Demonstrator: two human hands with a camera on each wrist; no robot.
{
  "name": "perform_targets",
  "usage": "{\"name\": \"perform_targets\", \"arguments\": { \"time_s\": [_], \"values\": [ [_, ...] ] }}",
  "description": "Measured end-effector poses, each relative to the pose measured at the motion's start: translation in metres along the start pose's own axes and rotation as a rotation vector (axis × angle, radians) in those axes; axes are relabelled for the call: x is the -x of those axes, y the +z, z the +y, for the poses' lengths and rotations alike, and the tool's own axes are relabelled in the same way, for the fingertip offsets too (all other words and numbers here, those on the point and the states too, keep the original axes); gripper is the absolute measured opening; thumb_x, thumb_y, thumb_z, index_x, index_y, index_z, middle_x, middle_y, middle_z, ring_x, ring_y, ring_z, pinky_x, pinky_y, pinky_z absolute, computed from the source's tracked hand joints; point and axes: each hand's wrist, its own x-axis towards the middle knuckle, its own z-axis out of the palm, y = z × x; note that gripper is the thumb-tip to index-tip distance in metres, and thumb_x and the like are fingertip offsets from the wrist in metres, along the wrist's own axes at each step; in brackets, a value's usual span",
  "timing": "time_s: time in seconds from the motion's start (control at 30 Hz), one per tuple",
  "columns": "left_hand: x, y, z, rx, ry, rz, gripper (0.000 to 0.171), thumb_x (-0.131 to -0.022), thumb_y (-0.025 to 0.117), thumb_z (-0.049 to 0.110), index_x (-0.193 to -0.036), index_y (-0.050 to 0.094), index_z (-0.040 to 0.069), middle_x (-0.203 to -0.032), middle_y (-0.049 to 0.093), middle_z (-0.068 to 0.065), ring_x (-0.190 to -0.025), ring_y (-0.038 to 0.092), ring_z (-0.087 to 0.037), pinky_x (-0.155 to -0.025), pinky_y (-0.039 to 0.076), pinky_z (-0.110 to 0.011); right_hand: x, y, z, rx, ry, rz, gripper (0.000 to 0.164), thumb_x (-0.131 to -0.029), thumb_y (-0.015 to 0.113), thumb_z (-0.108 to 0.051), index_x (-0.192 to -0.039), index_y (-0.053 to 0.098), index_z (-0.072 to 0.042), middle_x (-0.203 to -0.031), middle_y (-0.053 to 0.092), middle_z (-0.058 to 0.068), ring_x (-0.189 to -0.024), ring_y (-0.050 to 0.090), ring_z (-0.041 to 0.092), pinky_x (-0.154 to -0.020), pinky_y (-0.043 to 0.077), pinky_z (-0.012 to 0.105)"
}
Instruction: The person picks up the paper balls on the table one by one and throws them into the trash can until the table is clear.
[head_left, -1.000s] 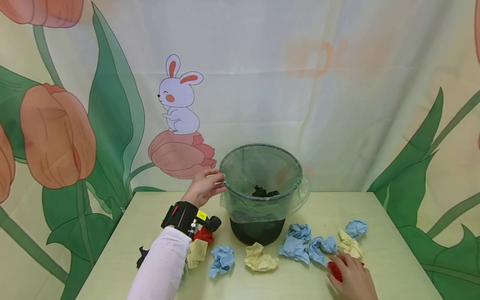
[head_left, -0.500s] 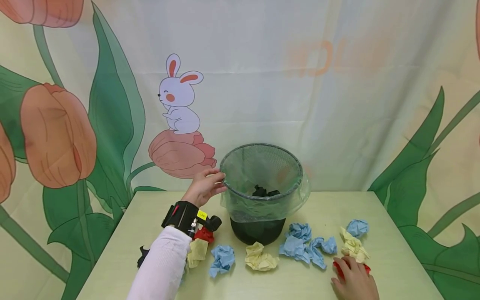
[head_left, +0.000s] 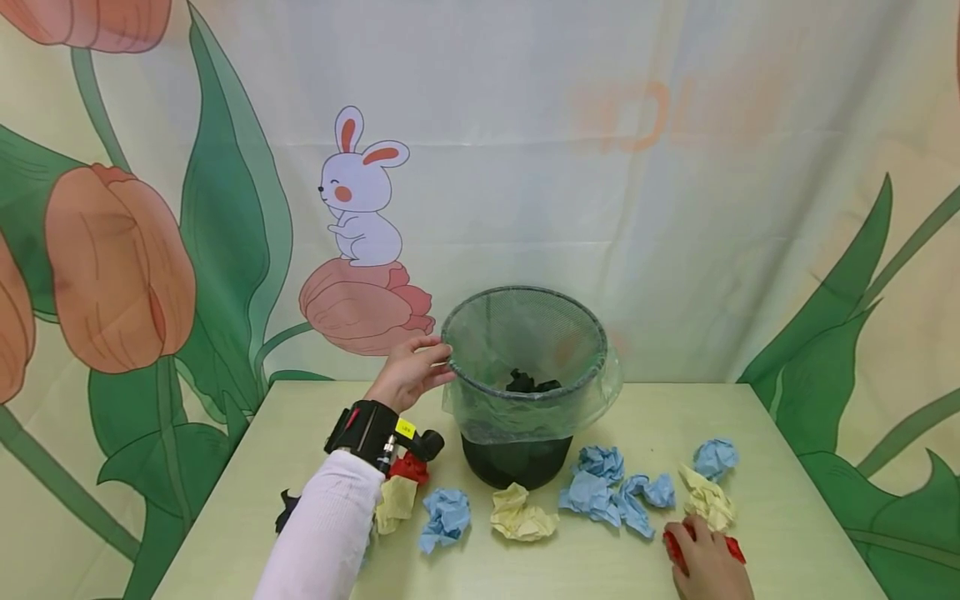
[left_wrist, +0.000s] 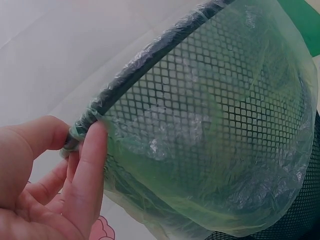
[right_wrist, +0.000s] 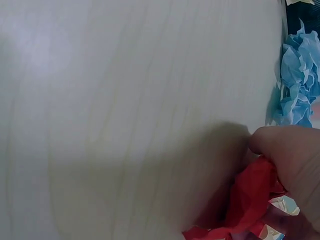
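Observation:
A black mesh wastebasket [head_left: 517,462] lined with a thin green plastic bag [head_left: 498,425] stands mid-table. Its left rim is pinched between the thumb and fingers of my left hand [head_left: 405,372]; the left wrist view shows the bag folded over that rim [left_wrist: 145,62]. At the front right, my right hand [head_left: 711,565] grips a crumpled red paper ball [right_wrist: 250,195], its fingers curled over it and hiding part of it. The ball is on or just above the tabletop; I cannot tell which. Crumpled black pieces [head_left: 525,382] show inside the basket.
Crumpled blue paper [head_left: 592,497] lies in a cluster right of the basket's base, with yellow paper [head_left: 522,517] in front. Another yellow ball [head_left: 707,500] and a blue one [head_left: 716,458] sit beyond my right hand. Red paper [head_left: 408,469] and black paper [head_left: 285,510] lie near my left forearm.
My right hand has shifted slightly right with the red paper ball, and the yellow ball beside it was nudged right. My left hand keeps its place on the rim.

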Motion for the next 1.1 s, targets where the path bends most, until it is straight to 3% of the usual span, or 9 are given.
{"name": "perform_targets", "arguments": {
  "time_s": [0.37,0.73,0.9,1.1],
  "values": [
    [0.000,0.001,0.000,-0.006,0.007,0.002,0.046,-0.091,0.056,0.011,-0.133,0.038,0.005,-0.106,0.048,-0.011,-0.077,0.053,-0.014,-0.071,0.055,-0.023,0.000,0.003,0.000,-0.059,-0.071,0.036,0.020,-0.079,0.072,-0.018,-0.092,0.057,-0.019,-0.091,0.045,0.001,-0.067,0.044,0.018,-0.049,0.042,0.030],
    [0.001,0.001,-0.001,-0.002,0.009,0.001,0.046,-0.091,0.056,0.011,-0.133,0.038,0.004,-0.105,0.048,-0.011,-0.075,0.054,-0.014,-0.071,0.055,-0.023,0.002,-0.010,-0.010,-0.150,-0.135,0.031,0.020,-0.075,0.075,-0.014,-0.084,0.058,-0.021,-0.084,0.045,-0.006,-0.066,0.041,0.010,-0.052,0.039,0.025],
    [0.001,0.001,-0.001,-0.004,0.007,-0.005,0.046,-0.091,0.055,0.011,-0.133,0.037,0.004,-0.105,0.048,-0.011,-0.075,0.053,-0.013,-0.071,0.055,-0.023,0.000,-0.013,-0.015,-0.123,-0.221,0.125,0.020,-0.076,0.075,-0.015,-0.085,0.058,-0.021,-0.085,0.043,-0.009,-0.065,0.040,0.007,-0.054,0.039,0.021],
    [0.000,0.000,0.000,0.007,0.002,-0.015,0.047,-0.092,0.055,0.010,-0.134,0.036,0.005,-0.106,0.047,-0.010,-0.075,0.052,-0.013,-0.070,0.055,-0.022,-0.002,-0.024,-0.023,-0.100,-0.292,0.211,0.022,-0.075,0.076,-0.014,-0.092,0.062,-0.019,-0.091,0.047,-0.009,-0.074,0.044,0.008,-0.060,0.046,0.025]
  ]
}}
